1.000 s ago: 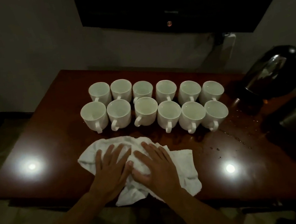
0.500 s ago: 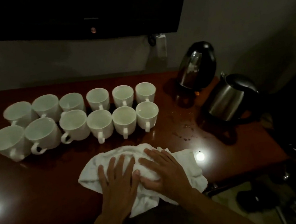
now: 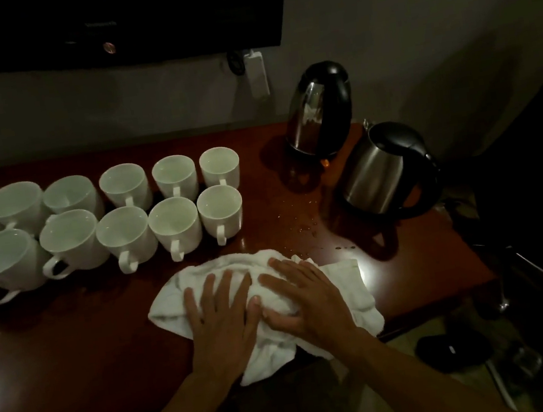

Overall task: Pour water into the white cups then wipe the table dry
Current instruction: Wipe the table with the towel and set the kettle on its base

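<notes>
**Two flat hands on a towel, close to a crowd of cups**

Both hands lie flat on one crumpled white towel (image 3: 346,286) at the near edge of a dark red tabletop (image 3: 90,333). The left grip (image 3: 221,319) and right grip (image 3: 310,299) are both open. Their fingers are straight and spread, pressing the cloth down rather than clutching it.

I see three risks.
- **Cup handles:** The front row of white cups (image 3: 220,209) stands just beyond the towel, with the handles pointing towards me. A forward push could catch a handle and tip a cup, wetting the tabletop again.
- **Water by the kettles:** Scattered water droplets (image 3: 304,227) lie between the towel and the kettles. Sweeping them rightwards could push water under a kettle base.
- **The towel itself:** Part of it hangs over the near edge, so a pull towards me might drag it off.

By my count there is one towel and there are two hands. There are two steel-and-black kettles, a rear kettle (image 3: 318,109) and a nearer kettle (image 3: 383,170). Eleven cups stand in two rows, and a sliver at the left edge may be a twelfth. The dim light hides how full they are.
</notes>
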A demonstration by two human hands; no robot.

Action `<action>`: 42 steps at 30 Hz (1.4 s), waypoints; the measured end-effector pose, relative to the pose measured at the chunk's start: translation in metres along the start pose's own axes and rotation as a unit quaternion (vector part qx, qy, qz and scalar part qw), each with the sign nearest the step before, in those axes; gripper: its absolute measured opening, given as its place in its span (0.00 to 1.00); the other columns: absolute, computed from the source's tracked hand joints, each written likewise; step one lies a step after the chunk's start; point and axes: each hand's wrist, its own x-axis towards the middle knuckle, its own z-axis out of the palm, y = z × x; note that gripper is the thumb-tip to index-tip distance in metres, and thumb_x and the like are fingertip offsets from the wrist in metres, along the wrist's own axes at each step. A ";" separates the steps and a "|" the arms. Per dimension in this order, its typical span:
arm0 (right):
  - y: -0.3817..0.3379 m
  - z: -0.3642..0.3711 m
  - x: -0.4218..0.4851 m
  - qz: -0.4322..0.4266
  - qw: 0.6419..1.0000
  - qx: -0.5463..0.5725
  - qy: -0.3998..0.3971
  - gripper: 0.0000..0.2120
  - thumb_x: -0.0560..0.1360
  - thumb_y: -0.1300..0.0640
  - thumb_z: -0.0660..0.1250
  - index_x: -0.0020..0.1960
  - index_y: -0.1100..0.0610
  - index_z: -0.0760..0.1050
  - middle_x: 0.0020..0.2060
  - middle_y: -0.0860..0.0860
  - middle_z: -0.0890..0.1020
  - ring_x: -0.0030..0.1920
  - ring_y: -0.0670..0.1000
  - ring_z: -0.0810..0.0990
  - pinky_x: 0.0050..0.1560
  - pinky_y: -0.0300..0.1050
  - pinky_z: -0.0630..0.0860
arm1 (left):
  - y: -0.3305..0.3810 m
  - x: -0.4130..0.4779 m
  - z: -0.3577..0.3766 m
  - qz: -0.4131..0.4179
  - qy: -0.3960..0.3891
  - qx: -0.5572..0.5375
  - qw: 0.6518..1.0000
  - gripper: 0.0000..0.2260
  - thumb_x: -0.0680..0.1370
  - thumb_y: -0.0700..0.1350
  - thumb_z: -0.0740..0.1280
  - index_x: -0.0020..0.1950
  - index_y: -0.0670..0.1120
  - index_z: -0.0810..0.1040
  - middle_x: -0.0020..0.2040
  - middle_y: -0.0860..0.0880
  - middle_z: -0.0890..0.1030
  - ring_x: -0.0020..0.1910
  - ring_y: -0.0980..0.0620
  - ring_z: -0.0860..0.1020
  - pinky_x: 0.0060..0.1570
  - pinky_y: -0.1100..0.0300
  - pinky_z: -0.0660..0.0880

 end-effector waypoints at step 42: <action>0.072 -0.306 0.130 0.164 0.954 -0.209 0.139 0.37 0.74 0.26 0.55 0.79 0.42 0.57 0.78 0.48 0.62 0.76 0.52 0.63 0.76 0.55 0.60 | 0.012 0.230 -0.287 0.153 0.132 0.013 0.979 0.41 0.73 0.70 0.26 0.82 0.53 0.46 0.82 0.45 0.44 0.80 0.45 0.40 0.76 0.43 0.39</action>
